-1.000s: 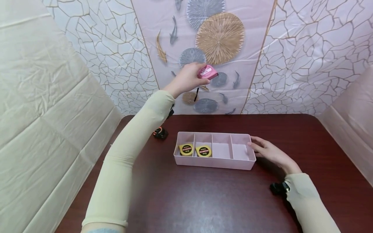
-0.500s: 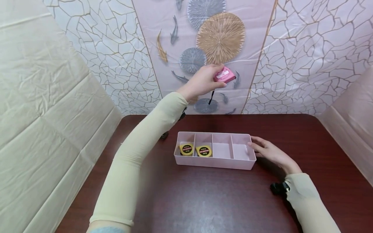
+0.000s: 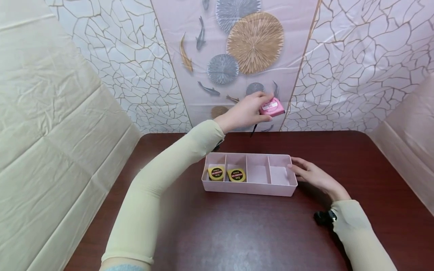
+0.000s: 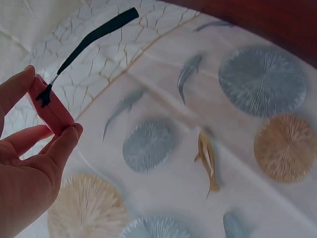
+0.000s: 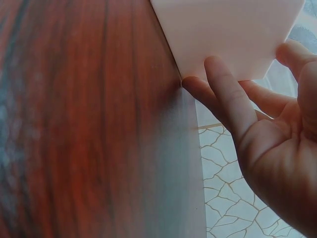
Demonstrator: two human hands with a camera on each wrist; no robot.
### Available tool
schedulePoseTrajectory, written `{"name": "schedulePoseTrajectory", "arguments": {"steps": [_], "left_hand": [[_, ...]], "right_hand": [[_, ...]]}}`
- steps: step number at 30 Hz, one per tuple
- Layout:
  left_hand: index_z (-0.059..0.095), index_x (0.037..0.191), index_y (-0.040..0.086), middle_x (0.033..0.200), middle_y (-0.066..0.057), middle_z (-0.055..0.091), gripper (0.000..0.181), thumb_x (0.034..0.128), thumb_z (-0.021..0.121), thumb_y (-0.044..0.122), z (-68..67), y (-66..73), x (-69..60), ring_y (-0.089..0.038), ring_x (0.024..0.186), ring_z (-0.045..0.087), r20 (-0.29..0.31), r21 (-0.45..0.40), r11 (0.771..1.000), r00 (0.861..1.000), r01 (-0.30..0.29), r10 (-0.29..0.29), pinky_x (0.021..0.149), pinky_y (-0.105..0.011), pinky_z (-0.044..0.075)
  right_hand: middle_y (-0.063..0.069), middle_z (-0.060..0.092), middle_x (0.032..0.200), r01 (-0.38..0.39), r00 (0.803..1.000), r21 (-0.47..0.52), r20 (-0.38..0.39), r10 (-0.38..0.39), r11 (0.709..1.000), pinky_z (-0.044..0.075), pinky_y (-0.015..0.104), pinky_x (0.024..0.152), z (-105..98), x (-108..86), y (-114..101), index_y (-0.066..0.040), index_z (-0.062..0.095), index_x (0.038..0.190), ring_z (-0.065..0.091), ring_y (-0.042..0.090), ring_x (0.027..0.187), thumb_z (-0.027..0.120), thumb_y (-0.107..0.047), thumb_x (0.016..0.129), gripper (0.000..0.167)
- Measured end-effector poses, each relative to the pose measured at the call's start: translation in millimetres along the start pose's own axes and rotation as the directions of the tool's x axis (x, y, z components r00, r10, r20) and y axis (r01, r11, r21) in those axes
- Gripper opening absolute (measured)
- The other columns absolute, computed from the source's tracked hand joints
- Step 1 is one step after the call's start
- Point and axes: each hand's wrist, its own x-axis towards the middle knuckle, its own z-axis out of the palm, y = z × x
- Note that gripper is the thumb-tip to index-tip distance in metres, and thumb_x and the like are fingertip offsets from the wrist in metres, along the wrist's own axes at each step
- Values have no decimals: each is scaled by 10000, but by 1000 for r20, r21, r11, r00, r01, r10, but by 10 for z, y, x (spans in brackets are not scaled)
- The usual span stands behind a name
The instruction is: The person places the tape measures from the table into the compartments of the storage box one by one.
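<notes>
My left hand (image 3: 249, 109) pinches a pink tape measure (image 3: 272, 107) between thumb and fingers, raised above the table's back edge. In the left wrist view the tape measure (image 4: 51, 108) shows edge-on, with its black wrist strap (image 4: 94, 37) hanging loose. My right hand (image 3: 315, 176) holds the right end of a pale pink divided box (image 3: 251, 189), thumb over the rim. The right wrist view shows fingers (image 5: 225, 91) against the box's outer wall (image 5: 223, 34). One yellow tape measure (image 3: 216, 173) lies in the leftmost compartment, another yellow tape measure (image 3: 236, 175) in the compartment beside it.
The box's two right compartments hold nothing visible. A dark red wooden table (image 3: 234, 233) lies under the box. Patterned cloth (image 3: 356, 75) hangs behind the table, and pale cloth (image 3: 61, 150) stands along the left side. The left sleeve covers part of the table's left side.
My left hand has moved right, then down toward the box, with the pink tape measure. A black and orange tape measure on the left has become hidden behind the arm. My right hand stays put.
</notes>
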Motion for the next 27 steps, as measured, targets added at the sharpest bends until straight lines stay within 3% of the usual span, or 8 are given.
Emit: {"name": "schedulePoseTrajectory", "arguments": {"steps": [7, 12, 19, 27], "left_hand": [[400, 1536, 44, 1470, -124, 491, 717, 951, 714, 315, 168, 53, -42, -169, 1242, 521, 26, 12, 999, 999, -35, 35, 1013, -208, 374], [404, 1538, 64, 1514, -116, 457, 713, 955, 706, 340, 299, 78, -124, -186, 1321, 472, 39, -12, 1000, 999, -23, 23, 1059, -209, 345], [432, 1522, 50, 1438, -104, 511, 709, 939, 726, 325, 466, 102, -237, -166, 1213, 543, 46, -63, 998, 998, -30, 33, 988, -240, 422], [489, 1477, 70, 1386, -86, 540, 671, 907, 743, 315, 540, 94, -229, -127, 1114, 544, 36, -66, 997, 998, -45, 47, 921, -224, 435]], "right_hand": [[338, 333, 1521, -19, 1000, -4, -6, 19, 1000, 531, 438, 945, -25, 4, 2, 74, 236, 1552, 561, 432, 1227, 506, -373, 1066, 713], [332, 328, 1528, -6, 1000, 3, 1, 6, 1000, 533, 437, 942, 3, -3, 13, 73, 247, 1550, 552, 438, 1235, 502, -362, 1069, 696], [344, 338, 1515, -16, 1000, 20, 3, 16, 1000, 529, 453, 947, 39, -9, 56, 79, 258, 1544, 563, 433, 1228, 507, -358, 1068, 692], [347, 358, 1499, -5, 1000, 24, -12, 6, 1000, 527, 452, 951, -13, 23, 18, 81, 255, 1542, 567, 415, 1224, 508, -346, 1069, 685]]}}
